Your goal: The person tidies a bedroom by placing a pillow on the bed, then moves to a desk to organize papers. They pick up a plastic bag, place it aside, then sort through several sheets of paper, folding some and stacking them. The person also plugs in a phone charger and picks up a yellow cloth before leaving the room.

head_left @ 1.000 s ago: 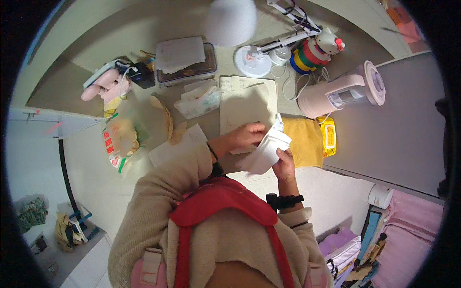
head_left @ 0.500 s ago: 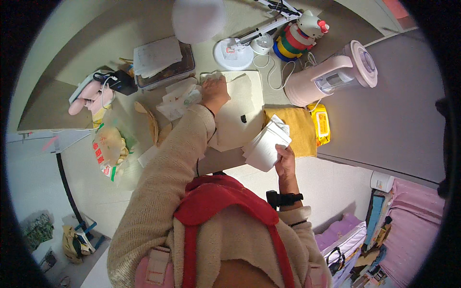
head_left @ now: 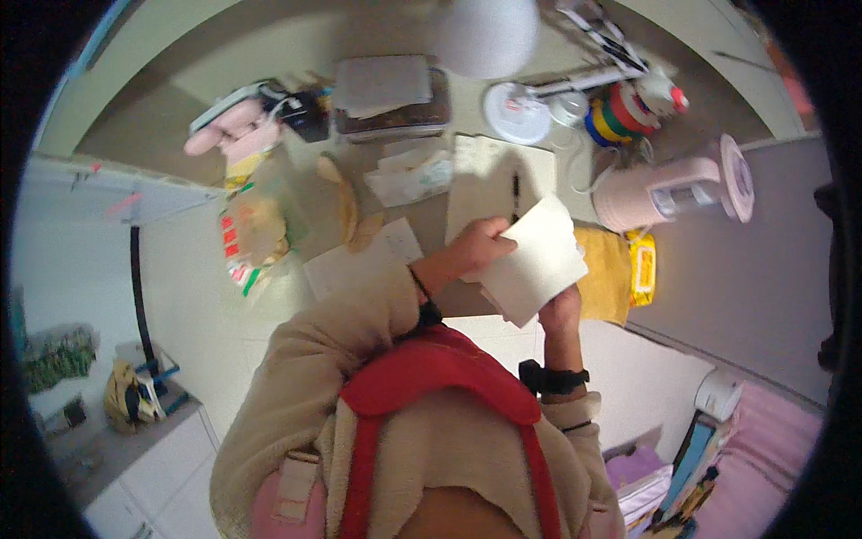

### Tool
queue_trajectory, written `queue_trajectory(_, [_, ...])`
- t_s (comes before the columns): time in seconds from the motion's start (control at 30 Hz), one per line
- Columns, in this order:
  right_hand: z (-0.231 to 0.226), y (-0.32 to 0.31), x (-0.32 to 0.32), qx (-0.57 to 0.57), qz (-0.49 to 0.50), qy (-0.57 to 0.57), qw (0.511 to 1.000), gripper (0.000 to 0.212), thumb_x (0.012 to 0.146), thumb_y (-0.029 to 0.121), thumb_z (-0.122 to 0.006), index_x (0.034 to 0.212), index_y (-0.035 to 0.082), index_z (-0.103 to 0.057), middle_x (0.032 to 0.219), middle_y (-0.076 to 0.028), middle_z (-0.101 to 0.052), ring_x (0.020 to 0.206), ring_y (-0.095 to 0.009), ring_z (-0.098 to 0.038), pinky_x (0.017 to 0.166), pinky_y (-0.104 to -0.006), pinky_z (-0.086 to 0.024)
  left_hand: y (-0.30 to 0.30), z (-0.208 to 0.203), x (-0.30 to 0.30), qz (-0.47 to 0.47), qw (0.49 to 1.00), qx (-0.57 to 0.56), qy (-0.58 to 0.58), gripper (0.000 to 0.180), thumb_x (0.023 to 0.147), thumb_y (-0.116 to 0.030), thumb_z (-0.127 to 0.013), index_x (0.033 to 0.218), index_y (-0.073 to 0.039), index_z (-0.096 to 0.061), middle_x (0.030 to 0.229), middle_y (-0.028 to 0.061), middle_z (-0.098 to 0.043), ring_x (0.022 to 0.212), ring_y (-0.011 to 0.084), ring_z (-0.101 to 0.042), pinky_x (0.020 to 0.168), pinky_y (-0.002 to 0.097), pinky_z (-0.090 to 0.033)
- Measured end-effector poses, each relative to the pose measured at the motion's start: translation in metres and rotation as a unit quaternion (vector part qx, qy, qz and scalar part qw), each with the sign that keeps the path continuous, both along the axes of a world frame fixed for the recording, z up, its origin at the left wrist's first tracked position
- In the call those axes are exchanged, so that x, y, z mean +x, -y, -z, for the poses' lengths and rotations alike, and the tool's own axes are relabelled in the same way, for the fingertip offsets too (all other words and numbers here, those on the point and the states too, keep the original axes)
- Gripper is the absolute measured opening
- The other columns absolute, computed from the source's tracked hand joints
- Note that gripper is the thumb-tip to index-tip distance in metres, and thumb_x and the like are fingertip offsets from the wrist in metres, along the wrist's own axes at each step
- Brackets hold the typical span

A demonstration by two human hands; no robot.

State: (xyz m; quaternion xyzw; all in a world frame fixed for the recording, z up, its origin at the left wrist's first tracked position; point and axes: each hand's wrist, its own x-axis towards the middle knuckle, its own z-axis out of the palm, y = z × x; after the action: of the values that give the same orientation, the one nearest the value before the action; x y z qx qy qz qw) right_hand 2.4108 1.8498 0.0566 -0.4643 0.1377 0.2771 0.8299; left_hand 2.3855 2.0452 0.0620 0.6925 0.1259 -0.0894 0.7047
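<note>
Grey desk surface is being lit beneath a white lamp, whose round base is standing well beyond the fingers of both hands. Between the two hands, a stack of pale paper sheets is being held at a tilt, above the desk's near edge. Its left edge is being pinched by the left hand, the fingers being closed against the paper. Its lower right corner is being gripped by the right hand, whose fingers are being partly hidden by the sheets. Just beyond the left fingers, a black pen is being supported by an open notebook. To the right of the stack and near the right fingers, a mustard cloth is being partly covered by the paper. Left of the left fingers, a loose white sheet is being overlapped by the sleeve.
</note>
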Motion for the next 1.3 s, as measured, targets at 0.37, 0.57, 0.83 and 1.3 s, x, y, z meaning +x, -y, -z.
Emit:
queue_trajectory(0.37, [-0.019,-0.061,-0.011,-0.146,-0.134,0.091,0.976,0.048,0.077,0.009,-0.059,0.121,0.002,-0.041,0.112,-0.012,-0.052,0.097,-0.022,-0.053,0.081,-0.0334,-0.045,-0.039,0.014,-0.038,-0.091,0.99,0.097,0.036,0.028,0.079,-0.025,-0.055,0.088,0.001,-0.056,0.077,0.0111,-0.059,0.069,0.0183,-0.056,0.062,0.0325,-0.045])
queue_trajectory(0.57, [-0.011,-0.064,-0.009,-0.228,-0.086,0.07,0.967,0.036,0.073,0.002,-0.06,0.109,0.0,-0.051,0.097,-0.011,-0.059,0.082,-0.022,-0.059,0.072,-0.0323,-0.05,-0.131,0.017,-0.097,-0.236,0.877,0.417,0.039,0.022,0.078,-0.021,-0.059,0.093,-0.005,-0.056,0.088,0.0147,-0.058,0.081,0.0307,-0.056,0.068,0.0371,-0.046])
queue_trajectory(0.83, [-0.016,-0.073,-0.02,-0.113,-0.145,0.042,0.982,0.033,0.074,0.001,-0.058,0.107,-0.003,-0.052,0.095,-0.013,-0.059,0.081,-0.023,-0.06,0.071,-0.0348,-0.05,-0.173,-0.013,-0.06,-0.319,0.765,0.535,0.163,0.025,0.073,-0.011,-0.06,0.096,-0.005,-0.053,0.106,0.0151,-0.051,0.096,0.0324,-0.051,0.083,0.0406,-0.042])
queue_trajectory(1.3, [-0.003,-0.047,-0.044,-0.202,-0.086,0.038,0.975,0.037,0.071,0.003,-0.064,0.106,-0.003,-0.052,0.095,-0.011,-0.059,0.081,-0.022,-0.058,0.072,-0.0327,-0.048,-0.268,0.018,0.069,-0.028,0.705,0.707,0.047,0.021,0.075,-0.021,-0.057,0.091,-0.009,-0.059,0.096,0.0083,-0.056,0.092,0.0258,-0.055,0.078,0.0378,-0.047])
